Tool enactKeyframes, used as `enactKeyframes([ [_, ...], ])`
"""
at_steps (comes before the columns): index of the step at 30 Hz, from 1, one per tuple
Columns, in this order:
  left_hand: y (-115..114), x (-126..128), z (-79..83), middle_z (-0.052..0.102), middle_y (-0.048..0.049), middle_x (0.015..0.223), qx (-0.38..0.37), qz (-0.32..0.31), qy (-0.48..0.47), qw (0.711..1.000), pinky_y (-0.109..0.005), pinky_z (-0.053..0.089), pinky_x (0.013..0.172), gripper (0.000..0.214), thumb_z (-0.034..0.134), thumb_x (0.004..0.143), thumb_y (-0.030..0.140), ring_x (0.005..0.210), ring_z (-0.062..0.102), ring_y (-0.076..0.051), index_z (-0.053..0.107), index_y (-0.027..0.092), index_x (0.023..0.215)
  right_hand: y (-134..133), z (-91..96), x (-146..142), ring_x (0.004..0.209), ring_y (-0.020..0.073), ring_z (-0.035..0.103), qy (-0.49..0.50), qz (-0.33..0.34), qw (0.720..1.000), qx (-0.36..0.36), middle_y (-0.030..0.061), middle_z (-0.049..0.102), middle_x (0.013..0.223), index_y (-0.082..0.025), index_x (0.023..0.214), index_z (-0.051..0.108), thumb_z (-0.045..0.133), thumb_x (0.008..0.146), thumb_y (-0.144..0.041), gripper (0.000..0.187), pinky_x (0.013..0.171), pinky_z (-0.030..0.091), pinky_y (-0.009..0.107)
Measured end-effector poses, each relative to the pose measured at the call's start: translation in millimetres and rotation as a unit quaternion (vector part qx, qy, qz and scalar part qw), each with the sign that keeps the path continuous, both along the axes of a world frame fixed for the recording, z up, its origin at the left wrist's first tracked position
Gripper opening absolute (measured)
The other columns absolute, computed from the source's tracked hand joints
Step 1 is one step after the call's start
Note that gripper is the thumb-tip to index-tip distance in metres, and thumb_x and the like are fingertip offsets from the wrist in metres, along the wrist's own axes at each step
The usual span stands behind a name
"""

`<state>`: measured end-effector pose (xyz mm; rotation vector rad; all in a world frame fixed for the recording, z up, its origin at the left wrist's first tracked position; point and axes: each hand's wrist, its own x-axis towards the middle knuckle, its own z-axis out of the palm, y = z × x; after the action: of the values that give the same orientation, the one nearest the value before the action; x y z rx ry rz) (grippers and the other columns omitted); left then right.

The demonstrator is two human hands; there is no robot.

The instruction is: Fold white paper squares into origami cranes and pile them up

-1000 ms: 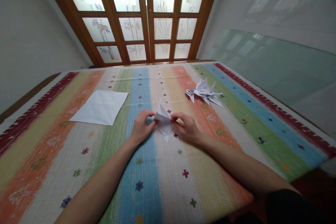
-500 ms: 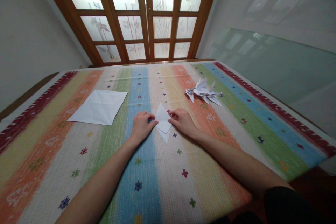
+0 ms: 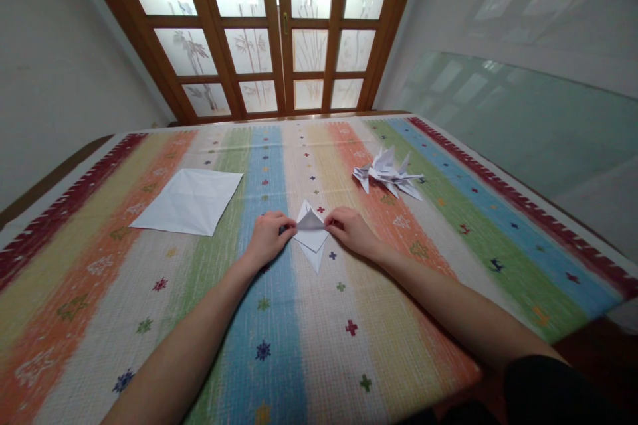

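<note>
A small folded white paper piece (image 3: 311, 236), diamond-shaped with a point towards me, lies on the striped tablecloth (image 3: 299, 339) in the middle. My left hand (image 3: 269, 235) pinches its left corner with curled fingers. My right hand (image 3: 350, 231) pinches its right corner the same way. The upper flap of the paper stands slightly raised between the two hands.
A flat creased square white sheet (image 3: 189, 201) lies to the left. A small pile of finished folded paper figures (image 3: 387, 174) sits at the back right. Wooden doors with frosted panes (image 3: 279, 26) stand beyond the table. A glass panel (image 3: 523, 126) leans along the right wall.
The folded piece was held up off the cloth a second ago; it has come down flat on the table, and both hands now pinch its side corners.
</note>
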<state>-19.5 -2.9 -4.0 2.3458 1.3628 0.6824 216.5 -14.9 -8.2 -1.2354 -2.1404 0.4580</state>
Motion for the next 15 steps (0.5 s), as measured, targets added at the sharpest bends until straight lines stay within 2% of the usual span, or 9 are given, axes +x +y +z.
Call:
enactKeyframes([
  [3,0,-3,-0.3,0.068,-0.0039,0.083,0.029,-0.033,0.017,0.999,-0.034,0.043,0.078,0.010,0.063,0.085,0.022,0.082,0.060,-0.019,0.073,0.021,0.083,-1,-2.6,3,0.081,0.0179,0.060,-0.021,0.038,0.998,0.043,0.0056,0.068,0.080,-0.017,0.078,0.065,0.058,0.083,-0.006,0.014,0.075,0.045,0.031],
  [8,-2,-6,0.7,0.069,-0.0052,0.085,0.108,-0.078,0.092,0.987,-0.036,0.040,0.076,0.015,0.059,0.088,0.021,0.084,0.058,-0.021,0.073,0.022,0.082,0,-7.5,8,0.081,0.0185,0.062,-0.060,0.058,0.992,0.098,0.0072,0.070,0.084,-0.018,0.087,0.070,0.055,0.088,-0.010,0.017,0.075,0.047,0.032],
  [15,-6,-5,3.0,0.069,-0.0053,0.085,0.194,-0.133,0.198,0.951,-0.034,0.038,0.073,0.018,0.052,0.093,0.019,0.079,0.057,-0.020,0.068,0.019,0.086,2,-10.7,12,0.083,0.0193,0.064,-0.157,0.128,0.958,0.202,0.0075,0.073,0.090,-0.020,0.098,0.072,0.053,0.094,-0.018,0.020,0.077,0.049,0.034],
])
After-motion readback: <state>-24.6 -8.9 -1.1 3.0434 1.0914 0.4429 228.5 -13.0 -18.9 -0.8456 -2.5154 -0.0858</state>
